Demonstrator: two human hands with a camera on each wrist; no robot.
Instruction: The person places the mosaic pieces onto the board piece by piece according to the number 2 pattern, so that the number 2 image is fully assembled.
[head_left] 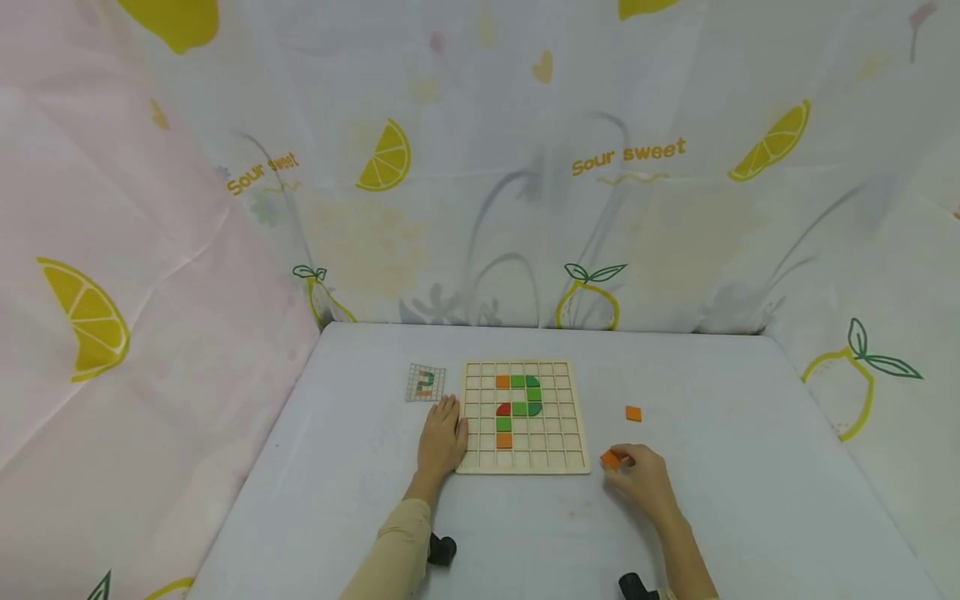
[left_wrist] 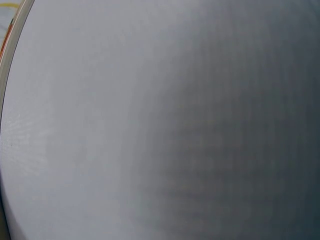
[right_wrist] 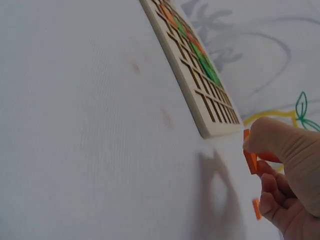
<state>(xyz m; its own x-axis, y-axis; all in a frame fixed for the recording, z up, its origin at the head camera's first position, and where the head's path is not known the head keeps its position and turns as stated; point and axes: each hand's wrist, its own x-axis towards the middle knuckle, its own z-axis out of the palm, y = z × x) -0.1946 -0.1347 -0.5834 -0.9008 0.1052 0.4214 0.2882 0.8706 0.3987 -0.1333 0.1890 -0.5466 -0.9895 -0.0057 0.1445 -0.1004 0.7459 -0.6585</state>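
Observation:
A wooden grid board point(head_left: 558, 457) lies on the white table, with orange, green and red tiles set in some of its squares. My left hand point(head_left: 441, 440) rests flat along the board's left edge, fingers straight. Just off the board's lower right corner, my right hand point(head_left: 642, 482) pinches an orange square tile point(head_left: 611, 459) between thumb and fingers. In the right wrist view that orange tile point(right_wrist: 250, 152) is held on edge above the table. A second orange tile point(head_left: 633, 413) lies on the table beyond the right hand. The left wrist view shows mostly bare tabletop.
A small pattern card point(head_left: 425, 382) with a printed grid and coloured figure lies left of the board, close to the left fingertips. Printed fabric walls point(head_left: 480, 208) enclose the table point(head_left: 337, 433) at the back and sides.

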